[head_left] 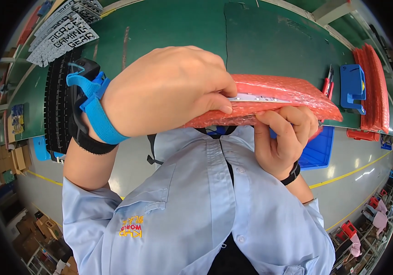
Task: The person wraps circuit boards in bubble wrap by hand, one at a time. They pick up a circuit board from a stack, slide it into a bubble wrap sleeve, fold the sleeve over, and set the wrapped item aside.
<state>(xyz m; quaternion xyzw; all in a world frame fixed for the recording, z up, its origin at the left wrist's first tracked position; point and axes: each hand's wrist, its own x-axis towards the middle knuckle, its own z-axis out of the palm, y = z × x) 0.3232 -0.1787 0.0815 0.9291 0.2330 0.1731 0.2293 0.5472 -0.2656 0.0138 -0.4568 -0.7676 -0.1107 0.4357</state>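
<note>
A red bubble-wrap bag [292, 87] lies across the near edge of the green table, its long opening parted. Inside that opening shows a thin white panel [262, 98] with small raised parts along it. My left hand [173, 87] reaches over from the left, thumb and fingers pinched at the panel's left end; the exact grip is partly hidden by the hand. With fingers curled, my right hand [285, 137] grips the bag's near edge from below. A blue strap [100, 117] and a black band circle my left wrist.
Black-and-white printed panels [63, 39] are stacked at the far left, near a black slotted rack [58, 101]. On the right stand a red-handled tool [327, 85], a blue tape dispenser [353, 85] and stacked red bubble bags [373, 87]. A blue bin [320, 149] sits below the table edge.
</note>
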